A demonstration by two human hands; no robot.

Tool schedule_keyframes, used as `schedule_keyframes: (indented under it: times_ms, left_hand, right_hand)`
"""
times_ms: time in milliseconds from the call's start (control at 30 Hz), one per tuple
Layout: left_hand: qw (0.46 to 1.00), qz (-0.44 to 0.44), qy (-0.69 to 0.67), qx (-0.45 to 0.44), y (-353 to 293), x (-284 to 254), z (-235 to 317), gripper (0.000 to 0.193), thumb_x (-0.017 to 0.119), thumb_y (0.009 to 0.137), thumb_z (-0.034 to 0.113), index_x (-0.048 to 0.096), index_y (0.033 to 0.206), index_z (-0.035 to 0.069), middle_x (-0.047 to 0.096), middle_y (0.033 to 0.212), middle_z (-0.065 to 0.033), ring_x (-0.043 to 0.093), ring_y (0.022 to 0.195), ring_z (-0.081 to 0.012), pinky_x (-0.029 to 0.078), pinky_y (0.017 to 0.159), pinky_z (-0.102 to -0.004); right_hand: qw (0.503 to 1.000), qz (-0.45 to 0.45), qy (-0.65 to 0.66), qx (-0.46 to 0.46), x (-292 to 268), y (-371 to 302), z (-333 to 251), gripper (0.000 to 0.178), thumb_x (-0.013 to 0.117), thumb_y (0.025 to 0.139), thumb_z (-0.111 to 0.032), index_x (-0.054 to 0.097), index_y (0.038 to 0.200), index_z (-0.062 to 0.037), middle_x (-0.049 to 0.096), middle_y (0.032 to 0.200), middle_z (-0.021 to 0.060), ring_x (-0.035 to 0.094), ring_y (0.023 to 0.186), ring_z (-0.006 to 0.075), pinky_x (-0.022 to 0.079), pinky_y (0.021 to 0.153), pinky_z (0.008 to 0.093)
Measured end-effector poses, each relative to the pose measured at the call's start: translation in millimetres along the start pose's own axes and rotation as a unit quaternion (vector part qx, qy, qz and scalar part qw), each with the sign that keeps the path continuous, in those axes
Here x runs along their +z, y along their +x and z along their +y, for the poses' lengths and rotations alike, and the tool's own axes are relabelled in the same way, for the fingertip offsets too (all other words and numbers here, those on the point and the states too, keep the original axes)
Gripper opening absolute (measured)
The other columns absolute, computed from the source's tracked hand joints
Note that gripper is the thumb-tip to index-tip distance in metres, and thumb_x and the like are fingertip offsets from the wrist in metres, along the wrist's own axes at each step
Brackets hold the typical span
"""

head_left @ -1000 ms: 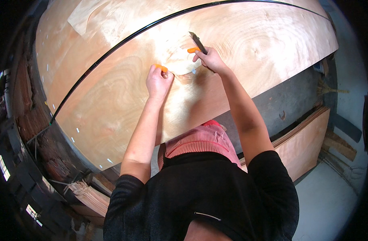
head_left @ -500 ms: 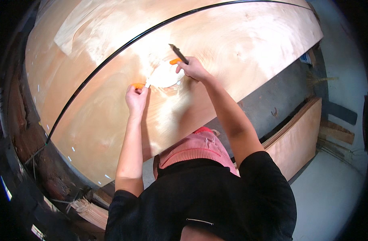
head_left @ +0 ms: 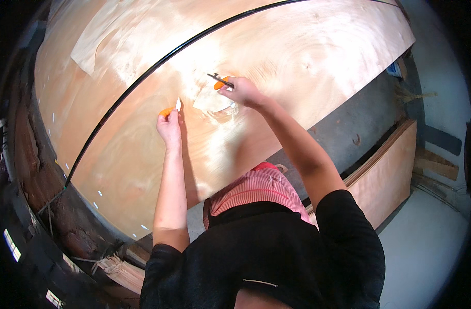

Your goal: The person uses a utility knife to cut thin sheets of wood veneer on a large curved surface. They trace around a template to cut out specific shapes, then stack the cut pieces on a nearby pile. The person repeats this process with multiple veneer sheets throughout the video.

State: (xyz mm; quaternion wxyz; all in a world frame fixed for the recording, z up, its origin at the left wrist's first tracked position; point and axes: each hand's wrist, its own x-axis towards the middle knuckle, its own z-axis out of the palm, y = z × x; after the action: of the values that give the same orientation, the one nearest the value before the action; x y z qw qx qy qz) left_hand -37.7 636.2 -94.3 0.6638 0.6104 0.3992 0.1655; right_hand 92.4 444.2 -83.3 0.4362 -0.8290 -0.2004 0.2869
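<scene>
My left hand [head_left: 168, 129] is closed over the broad wood veneer sheet [head_left: 137, 149]. Its fingers pinch a small orange piece [head_left: 166, 112] with a white pointed tip [head_left: 178, 104]. To the right, my right hand [head_left: 243, 92] is closed around a slim dark knife-like tool [head_left: 215, 77], which points up and left. Another orange piece [head_left: 221, 84] shows at those fingers; whether it belongs to the tool I cannot tell. Just below the right hand lies a pale patch [head_left: 210, 100] with a ragged edge on the sheet.
A black flexible rod or hose [head_left: 158, 59] arches across the sheet. A loose veneer piece [head_left: 94, 51] lies at the far left. Stacked sheets [head_left: 387, 172] stand low on the right, and a bundle of thin strips [head_left: 122, 273] lies at the lower left.
My left hand has drawn back slightly from the pale patch, taking the white tip away from it. The dark tool in my right hand has tipped lower, to the left.
</scene>
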Motion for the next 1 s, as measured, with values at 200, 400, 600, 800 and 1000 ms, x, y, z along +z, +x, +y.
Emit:
schedule_keyframes:
  times_ms: [200,400,600,800,1000]
  left_hand:
    - [0.999,-0.022,-0.002,0.035,-1.8,-2.4,-12.0,0.005,0.057,0.080,0.006,0.054,0.081,0.003,0.048,0.061,0.0046,0.040,0.050,-0.0020,0.034,0.045,-0.0162]
    - [0.998,-0.033,0.016,0.053,-6.8,-4.8,-17.6,0.005,0.057,0.078,0.003,0.054,0.082,0.002,0.048,0.064,0.0041,0.039,0.054,-0.0011,0.032,0.049,-0.0147]
    - [0.991,-0.030,0.030,0.123,-9.1,-6.1,-28.5,0.005,0.059,0.074,0.001,0.055,0.077,0.001,0.051,0.071,0.0011,0.043,0.059,-0.0031,0.036,0.053,-0.0159]
    - [0.969,-0.013,0.134,0.206,-18.3,2.3,-13.1,0.006,0.060,0.072,0.002,0.056,0.075,0.002,0.051,0.072,-0.0022,0.048,0.057,-0.0072,0.039,0.050,-0.0197]
    - [0.954,0.015,0.199,0.225,-18.8,11.8,1.4,0.005,0.061,0.072,0.007,0.057,0.075,0.004,0.052,0.071,-0.0023,0.049,0.061,-0.0104,0.041,0.059,-0.0227]
  right_hand:
    - [0.970,-0.015,-0.216,-0.108,23.8,7.4,-30.8,0.025,0.063,0.071,-0.021,0.054,0.090,-0.0069,0.055,0.086,0.0110,0.056,0.077,0.0277,0.046,0.067,0.0360]
    - [0.958,-0.002,-0.267,-0.103,37.6,20.8,-31.8,0.030,0.066,0.069,-0.022,0.052,0.090,-0.0066,0.052,0.089,0.0113,0.056,0.079,0.0277,0.046,0.067,0.0363]
    - [0.957,0.009,-0.271,-0.107,41.1,21.8,-33.7,0.026,0.063,0.070,-0.022,0.053,0.088,-0.0063,0.052,0.087,0.0116,0.056,0.078,0.0276,0.046,0.066,0.0365]
    - [0.962,0.034,-0.254,-0.096,44.7,20.8,-31.4,0.026,0.064,0.070,-0.024,0.055,0.085,-0.0043,0.053,0.084,0.0117,0.055,0.076,0.0292,0.044,0.067,0.0373]
    - [0.970,0.027,-0.227,-0.087,48.8,24.6,-26.7,0.021,0.063,0.071,-0.022,0.056,0.084,-0.0065,0.053,0.083,0.0109,0.056,0.078,0.0278,0.044,0.067,0.0378]
